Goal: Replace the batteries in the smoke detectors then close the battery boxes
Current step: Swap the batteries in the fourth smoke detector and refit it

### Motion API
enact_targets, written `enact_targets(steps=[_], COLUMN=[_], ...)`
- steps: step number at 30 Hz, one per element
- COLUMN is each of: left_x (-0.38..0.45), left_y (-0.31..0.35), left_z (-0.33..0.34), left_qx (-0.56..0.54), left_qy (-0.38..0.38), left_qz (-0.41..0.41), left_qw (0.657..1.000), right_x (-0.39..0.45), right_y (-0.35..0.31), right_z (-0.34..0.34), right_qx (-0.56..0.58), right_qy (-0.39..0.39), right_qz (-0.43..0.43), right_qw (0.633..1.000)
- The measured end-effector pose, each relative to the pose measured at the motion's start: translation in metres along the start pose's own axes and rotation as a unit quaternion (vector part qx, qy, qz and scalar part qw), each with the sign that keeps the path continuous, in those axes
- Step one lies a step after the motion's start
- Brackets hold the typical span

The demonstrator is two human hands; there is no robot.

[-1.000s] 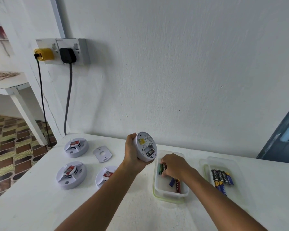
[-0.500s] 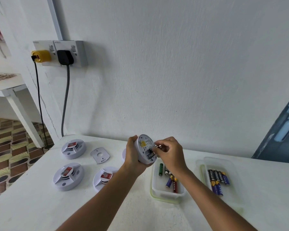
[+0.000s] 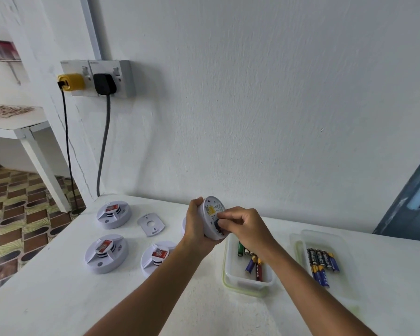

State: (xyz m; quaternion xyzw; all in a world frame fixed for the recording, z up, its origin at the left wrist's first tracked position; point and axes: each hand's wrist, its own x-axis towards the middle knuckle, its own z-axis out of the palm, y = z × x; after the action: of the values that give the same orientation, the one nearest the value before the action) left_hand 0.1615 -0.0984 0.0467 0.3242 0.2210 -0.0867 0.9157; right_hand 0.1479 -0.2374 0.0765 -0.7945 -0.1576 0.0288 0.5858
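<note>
Left hand (image 3: 195, 226) held a white smoke detector (image 3: 212, 218) up off the desk (image 3: 58, 299), back side turned toward the person, fingers wrapped round its rim. Firm grip, fully closed on the housing. Yellow label visible on the back, dark battery slot just below it. Right hand (image 3: 245, 226) was at that slot, fingers curled, fingertips (image 3: 222, 224) pinched at something dark there, probably a battery but too hidden to tell.

Below the right hand sat a clear tub (image 3: 247, 284) with a green rim, holding loose mixed batteries (image 3: 251, 261): green, blue, red. To its right, a second clear container (image 3: 298, 246) with a neat row of black-and-blue batteries (image 3: 321, 260).

Three more detectors lay face up on the desk left of the arms: far one (image 3: 114, 214) near the wall, one nearer on the left (image 3: 106, 253), one (image 3: 157, 257) partly behind the left forearm. All show red-and-white tags on top. A white oval mounting plate (image 3: 151, 224) lay flat between the far detector and the left hand.

On the wall, a double socket (image 3: 121, 71) with a yellow plug (image 3: 71, 81) and a black plug (image 3: 104, 84), cables hanging down.
</note>
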Motion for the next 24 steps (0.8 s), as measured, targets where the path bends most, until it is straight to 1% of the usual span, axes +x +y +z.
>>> enact_targets(steps=[3,5,7,9,15,19,21,23,24], left_x=[-0.005,-0.008,-0.007,-0.009,-0.020,-0.028,-0.029,-0.034,-0.036], left_y=[-0.002,-0.002,0.000,0.002,0.005,0.007,0.009,0.013,0.016], left_z=[0.002,0.003,0.003,0.004,0.013,0.019,0.019,0.021,0.020], left_qx=[-0.007,-0.016,-0.016,-0.013,-0.018,-0.015,-0.003,0.033,0.055], left_qy=[-0.021,-0.039,-0.034,-0.034,-0.085,-0.102,-0.105,-0.117,-0.128], left_qz=[-0.012,-0.016,-0.007,-0.002,-0.019,-0.034,-0.043,-0.052,-0.055], left_qw=[1.000,0.999,0.999,0.999,0.996,0.994,0.994,0.991,0.989], right_x=[-0.001,-0.002,-0.001,0.000,0.004,0.004,0.002,0.001,0.001], right_y=[-0.003,-0.003,0.000,0.003,0.006,0.003,0.000,-0.002,-0.002], right_z=[0.002,0.003,0.002,0.004,0.006,0.003,0.004,0.005,0.006], right_qx=[0.030,0.055,0.055,0.071,0.175,0.229,0.227,0.211,0.220], right_qy=[0.012,0.036,0.057,0.052,0.004,-0.033,-0.046,-0.040,-0.033], right_qz=[0.022,0.050,0.082,0.114,0.167,0.179,0.177,0.152,0.130], right_qw=[0.999,0.997,0.993,0.990,0.970,0.956,0.956,0.965,0.966])
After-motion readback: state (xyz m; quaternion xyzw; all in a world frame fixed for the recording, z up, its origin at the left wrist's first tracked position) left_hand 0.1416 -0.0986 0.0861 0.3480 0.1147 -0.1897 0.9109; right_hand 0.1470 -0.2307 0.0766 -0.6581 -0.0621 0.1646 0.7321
